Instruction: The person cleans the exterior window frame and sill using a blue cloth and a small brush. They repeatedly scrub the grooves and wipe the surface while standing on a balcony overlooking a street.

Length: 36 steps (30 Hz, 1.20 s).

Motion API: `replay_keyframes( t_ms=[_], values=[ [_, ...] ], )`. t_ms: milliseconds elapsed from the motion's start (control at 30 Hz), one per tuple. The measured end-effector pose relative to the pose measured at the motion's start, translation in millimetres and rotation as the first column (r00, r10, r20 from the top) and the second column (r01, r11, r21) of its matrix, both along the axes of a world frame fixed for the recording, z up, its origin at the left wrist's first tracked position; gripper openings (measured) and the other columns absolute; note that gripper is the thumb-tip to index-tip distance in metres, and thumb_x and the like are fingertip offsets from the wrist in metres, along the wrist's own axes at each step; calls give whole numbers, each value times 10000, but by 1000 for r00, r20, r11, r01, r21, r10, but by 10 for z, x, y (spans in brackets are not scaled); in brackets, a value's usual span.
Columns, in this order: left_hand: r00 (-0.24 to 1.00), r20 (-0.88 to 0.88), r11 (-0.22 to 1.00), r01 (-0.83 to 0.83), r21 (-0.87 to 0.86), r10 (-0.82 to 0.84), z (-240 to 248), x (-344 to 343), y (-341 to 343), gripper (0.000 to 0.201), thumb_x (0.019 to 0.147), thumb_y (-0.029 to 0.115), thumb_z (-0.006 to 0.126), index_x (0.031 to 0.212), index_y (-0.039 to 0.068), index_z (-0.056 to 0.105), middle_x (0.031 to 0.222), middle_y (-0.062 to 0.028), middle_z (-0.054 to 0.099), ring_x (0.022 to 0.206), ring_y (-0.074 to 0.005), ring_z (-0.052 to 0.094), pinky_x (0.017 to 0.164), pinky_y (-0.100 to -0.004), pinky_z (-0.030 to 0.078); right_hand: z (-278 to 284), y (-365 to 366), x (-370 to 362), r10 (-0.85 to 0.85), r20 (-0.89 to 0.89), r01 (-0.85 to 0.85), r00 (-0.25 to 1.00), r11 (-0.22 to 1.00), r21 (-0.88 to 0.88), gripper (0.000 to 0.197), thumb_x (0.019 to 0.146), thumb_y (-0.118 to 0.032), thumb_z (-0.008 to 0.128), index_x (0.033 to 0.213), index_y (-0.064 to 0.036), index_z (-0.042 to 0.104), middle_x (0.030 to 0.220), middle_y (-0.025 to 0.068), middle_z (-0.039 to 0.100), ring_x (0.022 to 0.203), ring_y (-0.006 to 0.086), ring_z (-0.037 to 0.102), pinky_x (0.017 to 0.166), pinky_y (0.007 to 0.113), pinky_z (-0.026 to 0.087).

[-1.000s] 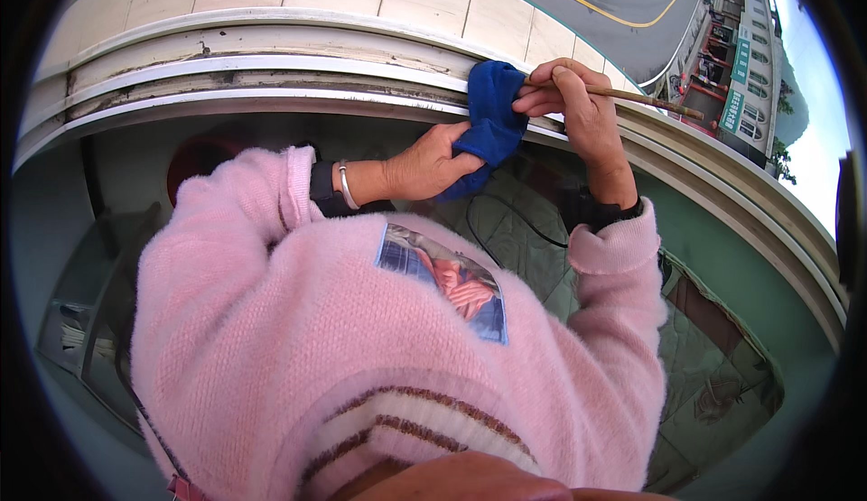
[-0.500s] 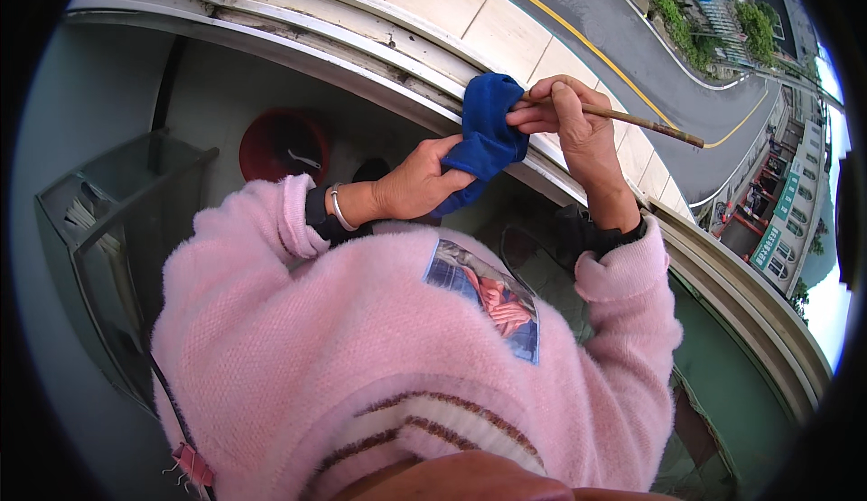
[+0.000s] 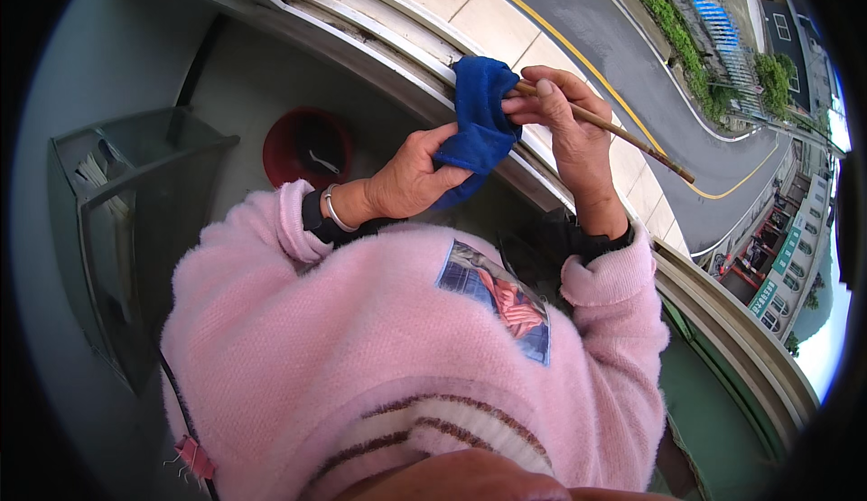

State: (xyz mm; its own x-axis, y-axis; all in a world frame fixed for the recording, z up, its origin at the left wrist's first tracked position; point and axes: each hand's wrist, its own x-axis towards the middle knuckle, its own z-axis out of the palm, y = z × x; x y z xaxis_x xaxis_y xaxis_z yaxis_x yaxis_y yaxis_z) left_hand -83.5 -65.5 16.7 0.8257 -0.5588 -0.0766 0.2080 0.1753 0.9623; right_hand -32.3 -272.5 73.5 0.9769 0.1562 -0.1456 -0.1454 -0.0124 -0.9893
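Note:
A blue cloth (image 3: 483, 108) hangs in folds over the window track (image 3: 397, 50), between my two hands. My left hand (image 3: 411, 174) grips its lower part, thumb and fingers pinching the fabric. In my right hand (image 3: 573, 126) is a thin brown stick (image 3: 637, 143), held between thumb and fingers. One end of the stick goes to the cloth and is hidden there; the other points out over the road. The fingertips of my right hand are close to the cloth's right edge.
A dark red bucket (image 3: 307, 147) stands on the floor to the left, something light inside. Left of it is a glass-sided shelf unit (image 3: 135, 176) holding papers. Beyond the window frame lie a tiled ledge (image 3: 438, 0) and a road (image 3: 578, 13) far below.
The view has turned slightly, so the surroundings appear shifted. The cloth and both hands sit a little further left in view, and the stick slants more steeply. Both grips persist.

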Motion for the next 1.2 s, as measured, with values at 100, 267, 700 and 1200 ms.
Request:
replay_keyframes(
  t_ms=[100, 267, 700, 1200],
  values=[
    [994, -19, 994, -104, 24, 104, 30, -6, 80, 378, 918, 215, 623, 1213, -15, 570, 1042, -34, 633, 927, -92, 564, 863, -247, 472, 64, 44, 31, 49, 87, -41, 995, 995, -93, 238, 975, -169, 567, 1031, 45, 657, 880, 138, 699, 783, 188, 710, 700, 262, 578],
    [999, 52, 1000, 14, 11, -15, 100, 0, 96, 348, 912, 263, 617, 1141, 1, 605, 904, -59, 644, 832, -121, 592, 789, -266, 498, 187, -139, -52, 17, 42, -15, 999, 998, -59, 274, 985, -189, 547, 1015, 56, 666, 880, 159, 699, 773, 212, 713, 690, 284, 588],
    [774, 312, 805, 592, -44, -551, 366, -192, -1222, 299, 860, 127, 614, 1139, 21, 602, 975, -99, 662, 858, -175, 644, 818, -301, 504, 195, -1322, -1655, -471, -63, 459, 880, 808, 370, 328, 1020, -240, 458, 1091, 52, 590, 957, 212, 681, 821, 242, 699, 694, 302, 575],
    [216, 884, 804, -368, 467, -415, 1838, 1850, -2465, 232, 906, 34, 460, 976, -3, 678, 841, -129, 692, 702, -202, 653, 634, -315, 536, 871, -1675, -1676, -790, 352, 728, 503, 606, 321, 340, 1018, -244, 467, 1134, 65, 551, 1060, 256, 657, 943, 300, 696, 721, 303, 605]
  ],
)
